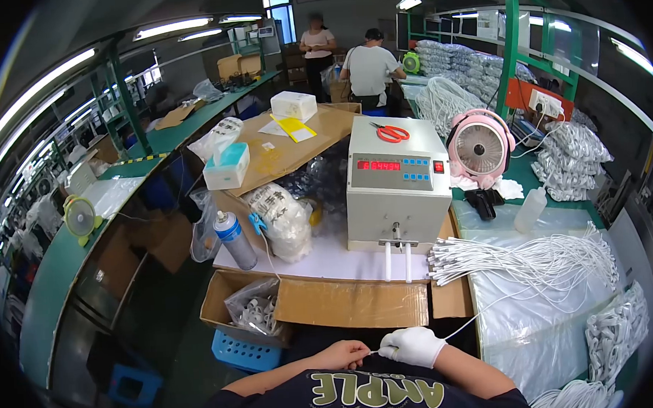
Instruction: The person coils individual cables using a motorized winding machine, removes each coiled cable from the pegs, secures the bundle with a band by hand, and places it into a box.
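My left hand (348, 354), bare, is closed in a pinch at the tip of a thin white cable (488, 308). My right hand (413, 347), in a white glove, is closed around the same cable close beside the left, and the cable trails from it up to the right. Both hands are in front of my chest, below a cardboard flap (351, 302). Beyond them stands a grey machine (397, 163) with a red digital display and two white prongs (397, 261) at its front. Red-handled scissors (392, 132) lie on top of it. A bundle of white cables (525, 258) rests at the right.
Left of the machine are a spray can (235, 240), a stuffed plastic bag (279, 221) and a box with a bag of white parts (257, 311). A pink fan (480, 151) and a white bottle (530, 209) stand at the right. Two people (370, 69) are farther back.
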`<state>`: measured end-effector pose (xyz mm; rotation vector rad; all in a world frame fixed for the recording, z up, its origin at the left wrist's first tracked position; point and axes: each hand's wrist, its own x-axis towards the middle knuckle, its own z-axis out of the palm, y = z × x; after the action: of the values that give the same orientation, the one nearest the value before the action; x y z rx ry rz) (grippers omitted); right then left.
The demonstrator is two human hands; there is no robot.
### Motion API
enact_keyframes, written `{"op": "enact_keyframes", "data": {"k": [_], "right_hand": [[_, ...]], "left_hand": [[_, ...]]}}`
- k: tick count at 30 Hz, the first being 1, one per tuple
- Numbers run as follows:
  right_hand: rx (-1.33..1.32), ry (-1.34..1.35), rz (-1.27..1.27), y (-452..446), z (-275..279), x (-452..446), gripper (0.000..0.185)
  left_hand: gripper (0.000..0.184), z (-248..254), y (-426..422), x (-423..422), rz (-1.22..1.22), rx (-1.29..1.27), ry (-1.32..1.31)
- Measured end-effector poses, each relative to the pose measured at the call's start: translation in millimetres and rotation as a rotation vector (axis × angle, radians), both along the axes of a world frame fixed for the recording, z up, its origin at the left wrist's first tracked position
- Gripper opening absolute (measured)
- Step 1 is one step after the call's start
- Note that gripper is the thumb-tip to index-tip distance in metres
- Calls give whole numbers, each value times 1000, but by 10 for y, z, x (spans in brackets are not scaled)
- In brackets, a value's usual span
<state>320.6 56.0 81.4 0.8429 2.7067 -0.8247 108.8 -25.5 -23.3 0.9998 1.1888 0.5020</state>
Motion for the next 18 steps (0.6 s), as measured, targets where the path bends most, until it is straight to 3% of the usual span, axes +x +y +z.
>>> {"op": "enact_keyframes", "data": {"k": [10, 12, 13, 14, 18], "right_hand": [[7, 28, 49, 54, -160, 17, 25], [39, 67, -23, -69, -143, 80, 26], [23, 0, -35, -133, -83, 109, 25], [15, 31, -77, -180, -170, 128, 24], [-33, 72, -158, -323, -338, 196, 24]], "left_hand": [[24, -72, -39, -8, 37, 0, 98], [24, -59, -5, 7, 15, 3, 109], [24, 82, 18, 66, -70, 105, 239], [23, -141, 74, -31, -40, 63, 137], [22, 149, 141, 174, -113, 89, 213]]}}
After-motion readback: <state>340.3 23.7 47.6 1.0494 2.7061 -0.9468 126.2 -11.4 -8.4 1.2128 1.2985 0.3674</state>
